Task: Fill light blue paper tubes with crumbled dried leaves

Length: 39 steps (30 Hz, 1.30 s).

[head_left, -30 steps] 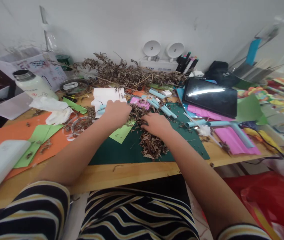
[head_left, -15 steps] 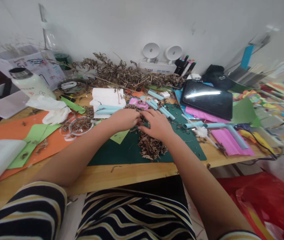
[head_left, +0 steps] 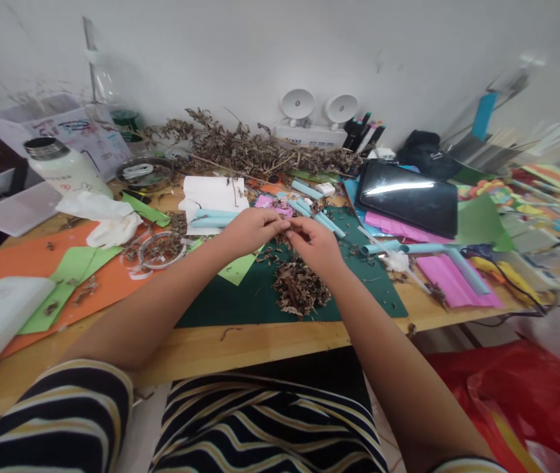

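White wall is running across the top of the frame, and the wooden table below it is carrying a real mess: dry branches are lying along the back at upper centre, a bottle is standing at upper left, a tablet is resting right of centre. A dark green mat is covering the middle, and that's where the leaf pile is sitting, a bit below and right of centre. The left hand and right hand are touching at the fingertips just above the pile in the frame, so the pile is lying below that meeting point and slightly to the right. Right hand is the nearer one, with its wrist hanging close by the pile's upper right edge; the left is reaching in from the other side, over the mat and a lime card. No real long axis that I'm seeing, the heap is just looking roundish. Both hands' fingers are bunching up like a pinch, but I can't tell how tightly they're closing or whether a scrap is sitting between them, too small. The pile itself is looking brown and papery, curled flakes overlapping loosely, paler along the bottom edge, and loose crumbs are scattering off toward its upper left.
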Each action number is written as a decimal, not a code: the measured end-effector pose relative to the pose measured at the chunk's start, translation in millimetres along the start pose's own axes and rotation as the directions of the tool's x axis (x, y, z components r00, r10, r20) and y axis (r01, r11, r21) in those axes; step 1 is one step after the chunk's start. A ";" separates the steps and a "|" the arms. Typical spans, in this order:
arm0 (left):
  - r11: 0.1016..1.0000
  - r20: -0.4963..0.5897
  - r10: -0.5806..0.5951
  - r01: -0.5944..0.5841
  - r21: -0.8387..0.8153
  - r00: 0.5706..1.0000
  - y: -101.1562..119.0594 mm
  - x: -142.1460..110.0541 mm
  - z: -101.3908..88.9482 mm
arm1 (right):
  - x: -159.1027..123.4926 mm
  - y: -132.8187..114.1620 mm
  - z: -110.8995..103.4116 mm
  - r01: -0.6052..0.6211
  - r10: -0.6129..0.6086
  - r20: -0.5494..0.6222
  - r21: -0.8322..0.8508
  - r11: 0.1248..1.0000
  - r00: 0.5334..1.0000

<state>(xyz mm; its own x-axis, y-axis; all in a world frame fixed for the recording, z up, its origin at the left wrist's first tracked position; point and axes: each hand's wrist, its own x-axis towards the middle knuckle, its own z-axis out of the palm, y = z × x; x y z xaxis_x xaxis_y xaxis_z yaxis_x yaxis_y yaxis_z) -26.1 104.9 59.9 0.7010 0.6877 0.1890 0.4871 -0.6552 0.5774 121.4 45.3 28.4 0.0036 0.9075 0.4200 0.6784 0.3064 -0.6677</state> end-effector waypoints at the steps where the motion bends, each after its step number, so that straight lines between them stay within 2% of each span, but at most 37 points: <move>1: 1.000 0.040 0.017 -0.017 0.001 0.999 -0.1 -0.1 -2.4 | -0.6 1.6 -1.4 -0.003 0.004 -0.009 0.016 1.000 1.000; 4: 0.996 0.180 0.086 -0.089 0.008 0.980 -0.5 -0.6 -8.1 | -3.5 5.3 -6.8 -0.008 0.009 -0.020 0.021 1.000 1.000; 7: 0.992 0.234 0.116 -0.125 0.024 0.965 0.6 -1.8 -9.1 | -6.8 6.5 -14.2 -0.003 0.003 0.026 -0.012 1.000 1.000; 10: 0.994 0.221 0.101 -0.107 0.016 0.970 3.9 -3.2 -6.2 | -8.9 3.0 -22.2 0.171 -0.149 0.134 -0.165 0.971 0.980; 13: 0.995 0.240 0.103 -0.100 -0.026 0.965 9.0 -4.9 -2.7 | -8.8 -5.1 -25.7 0.337 -0.259 0.244 -0.374 0.864 0.935; 18: 0.983 0.247 0.172 -0.184 0.026 0.954 21.0 -9.1 -3.7 | -6.5 -14.6 -24.8 0.350 -0.143 0.382 -0.555 0.755 0.913; 21: 0.984 0.197 0.170 -0.178 0.027 0.966 26.2 -11.7 -10.7 | -8.0 -6.7 -34.4 0.354 -0.106 0.392 -0.639 0.683 0.914; 24: 0.995 0.029 0.093 -0.094 0.039 0.995 23.1 -11.6 -25.0 | -13.5 10.4 -53.7 0.247 -0.046 0.301 -0.676 0.695 0.952; 27: 0.974 -0.104 -0.024 0.047 0.221 0.994 6.8 -8.5 -44.2 | -23.0 23.5 -69.5 0.067 0.030 0.147 -0.609 0.790 0.989; 29: 0.887 -0.108 -0.146 0.178 0.426 0.983 -10.1 -6.5 -55.9 | -32.1 24.7 -70.5 -0.056 0.080 0.025 -0.507 0.860 0.996; 31: 0.728 -0.103 -0.327 0.320 0.607 0.939 -27.1 -5.8 -64.6 | -43.1 20.1 -62.4 -0.128 0.118 -0.049 -0.383 0.915 0.992; 33: 0.576 -0.122 -0.457 0.398 0.714 0.881 -39.1 -6.7 -70.0 | -54.2 11.9 -48.6 -0.127 0.127 -0.019 -0.286 0.950 0.992; 34: 0.534 -0.119 -0.495 0.409 0.739 0.861 -42.4 -7.5 -71.5 | -58.8 7.6 -41.5 -0.094 0.108 0.037 -0.266 0.959 0.994; 37: 0.531 -0.062 -0.511 0.372 0.761 0.857 -42.6 -9.2 -72.3 | -63.7 -1.8 -27.4 0.055 0.019 0.229 -0.313 0.948 0.973; 39: 0.540 -0.050 -0.510 0.365 0.759 0.859 -39.5 -8.9 -70.9 | -56.3 -1.8 -25.3 0.068 0.025 0.240 -0.370 0.927 0.970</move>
<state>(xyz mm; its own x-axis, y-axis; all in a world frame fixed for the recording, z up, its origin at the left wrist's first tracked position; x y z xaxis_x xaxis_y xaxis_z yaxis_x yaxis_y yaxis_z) -88.4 146.8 91.8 0.3277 0.9403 -0.0920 0.9137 -0.3402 -0.2221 138.6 -13.6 21.5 -0.1560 0.9573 0.2432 0.9007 0.2389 -0.3628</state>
